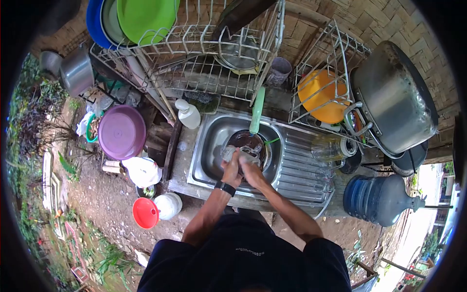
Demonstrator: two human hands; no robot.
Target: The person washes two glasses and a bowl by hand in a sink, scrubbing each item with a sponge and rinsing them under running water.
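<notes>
Both hands meet over the basin of a steel sink [198, 163]. My left hand [232, 171], with a dark band on its wrist, is closed on a clear, glass-like thing [227, 153]. My right hand [251, 173] presses in from the other side and is closed on the same thing. Its exact kind is hard to make out, as the fingers cover part of it. Beneath the hands lies a dark round pan or bowl [249, 139] in the basin. A pale green tube [258, 109] at the tap hangs over it.
A white pump bottle [188, 115] stands left of the sink. On the ribbed drainboard [302, 160] are clear glasses [324, 173] and a jar [331, 148]. A big pot [396, 102] and a blue water jug [377, 198] are at right; a wire rack [194, 48] hangs behind.
</notes>
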